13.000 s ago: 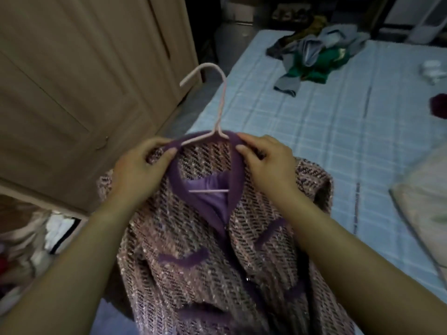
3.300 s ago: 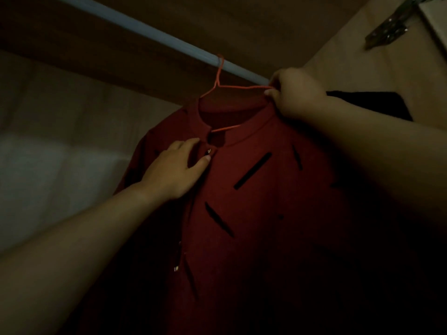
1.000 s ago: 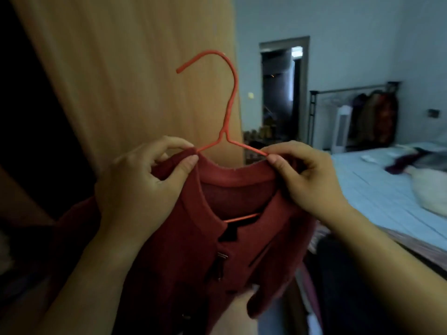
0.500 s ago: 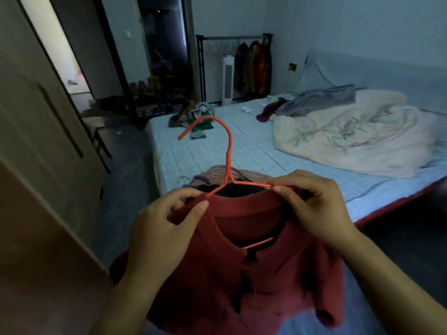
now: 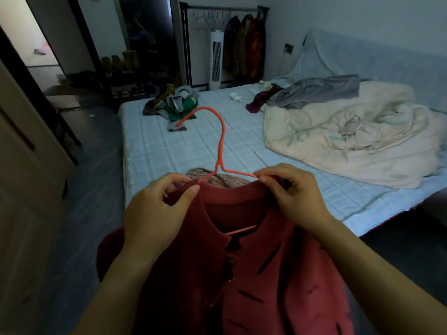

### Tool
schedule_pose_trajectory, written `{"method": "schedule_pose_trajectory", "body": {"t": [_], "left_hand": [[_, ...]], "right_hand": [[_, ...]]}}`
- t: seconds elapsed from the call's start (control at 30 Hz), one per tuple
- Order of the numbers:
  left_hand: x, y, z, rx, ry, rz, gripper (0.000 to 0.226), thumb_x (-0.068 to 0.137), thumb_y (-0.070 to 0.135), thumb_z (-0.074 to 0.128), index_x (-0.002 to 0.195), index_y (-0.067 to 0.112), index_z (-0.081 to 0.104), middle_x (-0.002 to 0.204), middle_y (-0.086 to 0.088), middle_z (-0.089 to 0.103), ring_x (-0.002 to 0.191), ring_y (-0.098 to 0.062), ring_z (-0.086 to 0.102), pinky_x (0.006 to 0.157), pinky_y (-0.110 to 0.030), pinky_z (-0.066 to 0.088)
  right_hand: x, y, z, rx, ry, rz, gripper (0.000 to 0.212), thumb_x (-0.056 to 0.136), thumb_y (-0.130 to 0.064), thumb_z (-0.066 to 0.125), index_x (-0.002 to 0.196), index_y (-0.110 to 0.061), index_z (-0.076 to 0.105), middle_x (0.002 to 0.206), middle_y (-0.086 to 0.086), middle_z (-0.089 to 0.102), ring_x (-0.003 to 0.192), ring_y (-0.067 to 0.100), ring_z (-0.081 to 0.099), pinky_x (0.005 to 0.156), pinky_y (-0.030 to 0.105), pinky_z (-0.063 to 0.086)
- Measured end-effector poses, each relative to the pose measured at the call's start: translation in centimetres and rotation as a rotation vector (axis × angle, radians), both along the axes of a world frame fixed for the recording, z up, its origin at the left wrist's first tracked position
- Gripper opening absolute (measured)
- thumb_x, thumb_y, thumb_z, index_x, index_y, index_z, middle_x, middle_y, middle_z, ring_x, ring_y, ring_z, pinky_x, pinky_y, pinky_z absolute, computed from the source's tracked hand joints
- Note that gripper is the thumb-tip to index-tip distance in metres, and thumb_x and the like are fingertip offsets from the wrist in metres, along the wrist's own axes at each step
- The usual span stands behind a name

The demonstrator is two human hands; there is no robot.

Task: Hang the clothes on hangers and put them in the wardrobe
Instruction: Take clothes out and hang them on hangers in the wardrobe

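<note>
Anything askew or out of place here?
The red knit jacket sits unevenly on the orange wire hanger: the wire arm by the right hand is bare above the collar, while the side by the left hand is covered. Loose clothes lie heaped on the pale checked bed.

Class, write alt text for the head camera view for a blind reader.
A left hand and a right hand pinch the collar of a red coat on an orange hanger, held before a bed. A cream duvet and a pile of clothes lie on it.
</note>
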State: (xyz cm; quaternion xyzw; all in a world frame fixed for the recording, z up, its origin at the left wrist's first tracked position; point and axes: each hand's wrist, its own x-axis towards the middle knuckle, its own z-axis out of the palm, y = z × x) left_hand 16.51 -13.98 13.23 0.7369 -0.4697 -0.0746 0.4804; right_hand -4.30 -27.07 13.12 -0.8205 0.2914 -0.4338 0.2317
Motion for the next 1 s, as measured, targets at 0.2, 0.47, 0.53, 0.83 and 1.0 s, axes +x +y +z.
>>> {"method": "schedule_pose_trajectory", "body": {"t": [0.2,0.47,0.53,0.83,1.0], "left_hand": [[7.4,-11.6,-5.0,0.273,-0.239,0.112,0.033,0.084,0.047,0.059,0.108,0.026,0.065,0.103,-0.01,0.062,0.095,-0.032,0.059,0.083,-0.043,0.048],[6.7,-11.7,-12.2,0.622,-0.286,0.1,0.071,0.078,0.065,0.026,0.133,0.028,0.05,0.131,-0.003,0.054,0.121,-0.026,0.05,0.1,-0.046,0.041],[5.6,-9.9,-13.5,0.654,-0.222,0.151,0.074,0.077,0.068,0.021,0.132,0.029,0.051,0.131,0.0,0.054,0.121,-0.022,0.05,0.1,-0.048,0.04],[-1.2,-0.3,-15.4,0.693,0.018,0.568,0.059,0.086,0.062,0.033,0.122,0.025,0.061,0.118,0.002,0.063,0.104,-0.022,0.061,0.087,-0.041,0.05],[-3.4,6.3,-13.8,0.665,0.153,0.856,0.065,0.083,0.067,0.032,0.121,0.023,0.061,0.117,-0.002,0.064,0.107,-0.027,0.06,0.091,-0.047,0.047]], "right_hand": [[8.5,-12.8,-4.4,0.059,0.433,-0.009,0.019,0.088,-0.025,0.059,0.105,-0.019,0.067,0.102,0.005,0.065,0.098,0.025,0.06,0.083,0.037,0.046],[12.0,-13.5,-12.3,0.039,0.736,0.111,0.045,0.089,-0.046,0.046,0.122,-0.016,0.057,0.126,0.009,0.056,0.113,0.033,0.052,0.094,0.042,0.043],[11.6,-12.4,-13.5,0.058,0.743,0.165,0.054,0.087,-0.052,0.036,0.119,-0.016,0.059,0.123,0.009,0.058,0.111,0.032,0.054,0.094,0.045,0.044],[12.4,-6.9,-16.2,0.077,0.753,0.62,0.053,0.088,-0.051,0.037,0.116,-0.013,0.062,0.119,0.009,0.061,0.109,0.029,0.058,0.092,0.045,0.048],[17.0,-1.4,-15.3,-0.054,0.73,0.919,0.052,0.089,-0.048,0.037,0.115,-0.01,0.062,0.118,0.013,0.061,0.106,0.032,0.058,0.092,0.047,0.048]]}}
